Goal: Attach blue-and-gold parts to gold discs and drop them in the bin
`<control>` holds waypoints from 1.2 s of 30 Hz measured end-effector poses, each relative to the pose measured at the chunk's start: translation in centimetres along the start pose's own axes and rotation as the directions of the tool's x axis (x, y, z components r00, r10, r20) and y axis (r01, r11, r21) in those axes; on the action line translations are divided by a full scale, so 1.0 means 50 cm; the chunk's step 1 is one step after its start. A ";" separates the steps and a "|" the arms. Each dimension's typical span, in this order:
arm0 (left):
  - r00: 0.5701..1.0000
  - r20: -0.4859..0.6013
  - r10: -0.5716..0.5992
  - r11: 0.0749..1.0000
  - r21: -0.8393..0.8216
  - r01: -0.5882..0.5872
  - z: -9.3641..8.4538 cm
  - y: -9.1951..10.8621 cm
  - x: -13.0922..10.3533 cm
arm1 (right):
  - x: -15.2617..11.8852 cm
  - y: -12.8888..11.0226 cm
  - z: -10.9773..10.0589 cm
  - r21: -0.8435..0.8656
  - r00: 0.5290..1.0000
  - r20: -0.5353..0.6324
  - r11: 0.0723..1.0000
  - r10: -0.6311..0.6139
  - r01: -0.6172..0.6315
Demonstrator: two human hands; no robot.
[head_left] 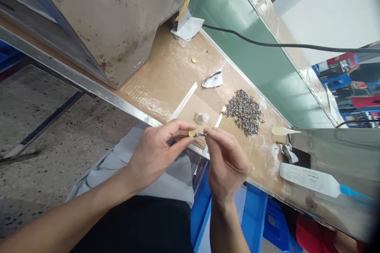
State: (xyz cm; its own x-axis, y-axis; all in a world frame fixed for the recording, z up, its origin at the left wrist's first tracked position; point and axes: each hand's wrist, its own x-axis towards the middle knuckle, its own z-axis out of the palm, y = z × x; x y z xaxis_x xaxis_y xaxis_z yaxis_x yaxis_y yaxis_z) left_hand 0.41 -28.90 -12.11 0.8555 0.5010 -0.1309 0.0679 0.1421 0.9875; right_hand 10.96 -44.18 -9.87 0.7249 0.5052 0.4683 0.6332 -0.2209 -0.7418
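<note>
My left hand point(158, 150) pinches a small round yellow disc point(192, 133) between thumb and fingers, above the table's front edge. Just right of it, my right hand point(227, 158) grips a tiny blue and gold part point(202, 134) at its fingertips. The part points toward the disc; whether the two touch is too small to tell. Behind the hands a small clear dish point(202, 118) lies on the brown table point(166, 83). A pile of small blue and gold parts point(245, 111) is spread to the right of the dish.
A crumpled white wrapper point(213, 80) and another yellow disc point(194, 60) lie farther back. At the right are a small tapered bottle point(280, 131) and a large white bottle point(311, 180) with a blue nozzle. A metal housing point(109, 19) stands back left; a black cable point(252, 40) crosses behind.
</note>
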 end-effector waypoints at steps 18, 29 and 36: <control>0.992 0.009 0.123 0.987 0.102 -0.123 0.010 0.009 -0.012 | -0.008 -0.005 0.007 -0.001 0.999 -0.002 0.999 -0.051 0.051; 0.990 0.009 0.142 0.983 0.116 -0.143 0.009 0.008 -0.014 | -0.007 -0.005 0.004 -0.011 0.997 0.003 0.997 -0.080 0.080; 0.991 0.009 0.135 0.979 0.153 -0.135 0.010 0.006 -0.016 | -0.006 -0.004 0.002 -0.046 0.995 0.008 0.994 -0.100 0.100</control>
State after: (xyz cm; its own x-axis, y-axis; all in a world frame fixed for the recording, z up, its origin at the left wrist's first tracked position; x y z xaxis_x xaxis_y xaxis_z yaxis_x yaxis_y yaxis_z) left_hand 0.01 -29.68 -11.68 0.8616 0.5075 0.0047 0.0295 -0.0593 0.9978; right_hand 10.60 -44.20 -9.89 0.6561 0.5310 0.5362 0.7143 -0.2078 -0.6682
